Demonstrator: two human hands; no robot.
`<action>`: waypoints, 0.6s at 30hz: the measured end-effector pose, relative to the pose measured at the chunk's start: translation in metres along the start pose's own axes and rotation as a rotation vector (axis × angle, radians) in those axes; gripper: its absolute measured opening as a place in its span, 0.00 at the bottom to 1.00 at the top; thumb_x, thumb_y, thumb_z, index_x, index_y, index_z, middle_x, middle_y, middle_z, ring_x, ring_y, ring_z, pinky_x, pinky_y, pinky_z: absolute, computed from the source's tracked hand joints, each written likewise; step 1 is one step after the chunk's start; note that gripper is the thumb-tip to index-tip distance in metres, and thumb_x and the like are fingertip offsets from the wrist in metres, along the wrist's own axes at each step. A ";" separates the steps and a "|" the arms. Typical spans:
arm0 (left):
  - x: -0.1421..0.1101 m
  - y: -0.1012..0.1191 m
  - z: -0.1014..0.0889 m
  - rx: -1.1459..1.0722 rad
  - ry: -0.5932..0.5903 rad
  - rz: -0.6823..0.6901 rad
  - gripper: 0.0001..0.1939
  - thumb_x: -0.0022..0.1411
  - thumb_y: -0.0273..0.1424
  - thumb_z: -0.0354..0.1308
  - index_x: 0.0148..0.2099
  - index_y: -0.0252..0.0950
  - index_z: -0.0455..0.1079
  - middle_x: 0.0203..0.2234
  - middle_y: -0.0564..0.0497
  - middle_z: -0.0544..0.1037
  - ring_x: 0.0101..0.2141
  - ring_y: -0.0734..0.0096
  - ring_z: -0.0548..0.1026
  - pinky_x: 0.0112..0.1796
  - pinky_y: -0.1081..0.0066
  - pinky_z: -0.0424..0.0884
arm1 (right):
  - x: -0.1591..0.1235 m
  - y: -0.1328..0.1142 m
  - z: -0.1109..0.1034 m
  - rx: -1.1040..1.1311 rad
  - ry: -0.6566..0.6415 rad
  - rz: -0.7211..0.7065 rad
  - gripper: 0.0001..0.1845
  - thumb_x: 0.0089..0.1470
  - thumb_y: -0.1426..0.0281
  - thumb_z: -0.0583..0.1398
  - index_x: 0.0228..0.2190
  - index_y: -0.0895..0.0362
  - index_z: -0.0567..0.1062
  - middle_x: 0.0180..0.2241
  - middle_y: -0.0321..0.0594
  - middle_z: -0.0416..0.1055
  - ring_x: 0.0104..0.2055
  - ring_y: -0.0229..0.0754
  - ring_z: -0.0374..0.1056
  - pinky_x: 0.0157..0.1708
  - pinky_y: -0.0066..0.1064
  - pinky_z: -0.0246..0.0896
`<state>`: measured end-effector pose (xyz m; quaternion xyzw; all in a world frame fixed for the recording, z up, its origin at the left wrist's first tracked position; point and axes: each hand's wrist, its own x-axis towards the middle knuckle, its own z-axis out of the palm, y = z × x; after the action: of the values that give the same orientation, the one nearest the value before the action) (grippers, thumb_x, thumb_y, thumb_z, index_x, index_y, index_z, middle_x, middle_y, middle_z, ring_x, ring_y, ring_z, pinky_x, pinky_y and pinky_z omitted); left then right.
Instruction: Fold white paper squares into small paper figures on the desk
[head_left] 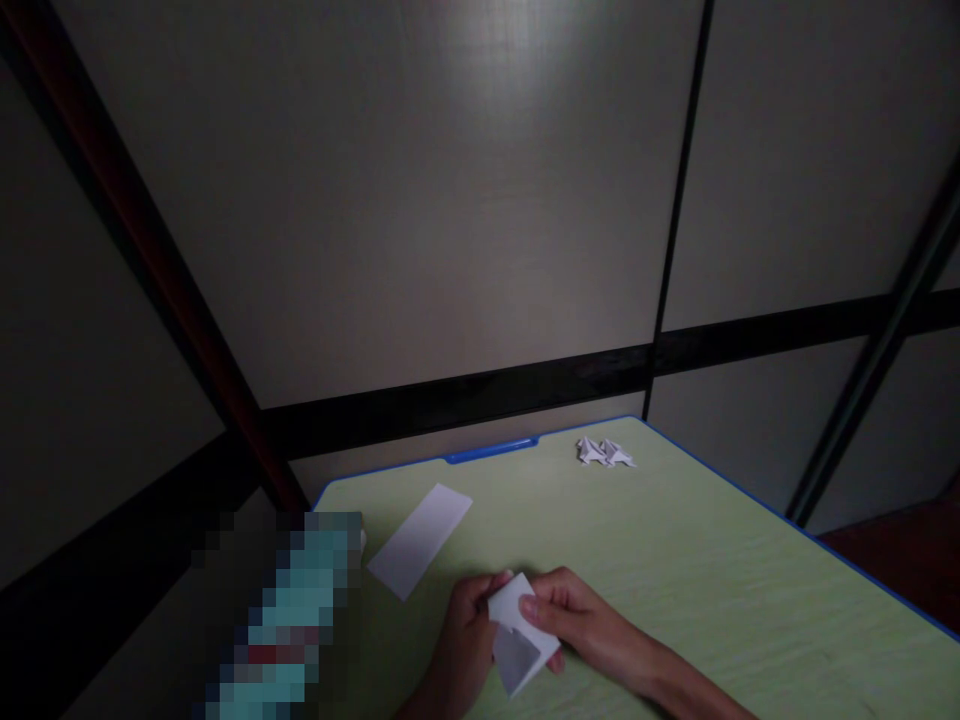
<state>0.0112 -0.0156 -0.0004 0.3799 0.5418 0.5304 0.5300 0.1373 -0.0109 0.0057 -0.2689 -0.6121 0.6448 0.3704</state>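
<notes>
gray panels (465,200) stand behind a green worktop (712,560). left grip (466,615) and right grip (576,608) are up front. flat paper (420,542) lies past the left one. both hold folded paper (511,605) between them. two tiny shapes (591,452) sit far back.

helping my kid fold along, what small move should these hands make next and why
I'd probably have the right hand press the folded paper flatter: its thumb already rests on the upper part and the left hand grips the other side, while the lower part gapes open around a shaded hollow.
</notes>
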 end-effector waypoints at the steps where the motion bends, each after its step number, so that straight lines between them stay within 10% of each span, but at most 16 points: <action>1: 0.000 0.000 0.000 0.007 -0.002 0.001 0.09 0.32 0.28 0.54 0.22 0.32 0.65 0.13 0.56 0.70 0.16 0.72 0.66 0.17 0.74 0.60 | 0.000 0.000 0.000 -0.025 0.001 -0.005 0.24 0.41 0.53 0.52 0.11 0.61 0.62 0.09 0.29 0.54 0.11 0.26 0.47 0.11 0.20 0.40; 18: 0.003 -0.001 -0.003 0.044 0.037 0.065 0.07 0.32 0.27 0.55 0.21 0.31 0.68 0.16 0.54 0.70 0.22 0.69 0.67 0.22 0.74 0.62 | 0.001 -0.001 -0.003 -0.100 0.038 -0.012 0.26 0.40 0.51 0.51 0.08 0.59 0.56 0.06 0.26 0.48 0.09 0.25 0.41 0.09 0.21 0.33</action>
<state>0.0081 -0.0132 -0.0023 0.3988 0.5504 0.5422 0.4941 0.1392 -0.0089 0.0060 -0.2956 -0.6380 0.6059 0.3720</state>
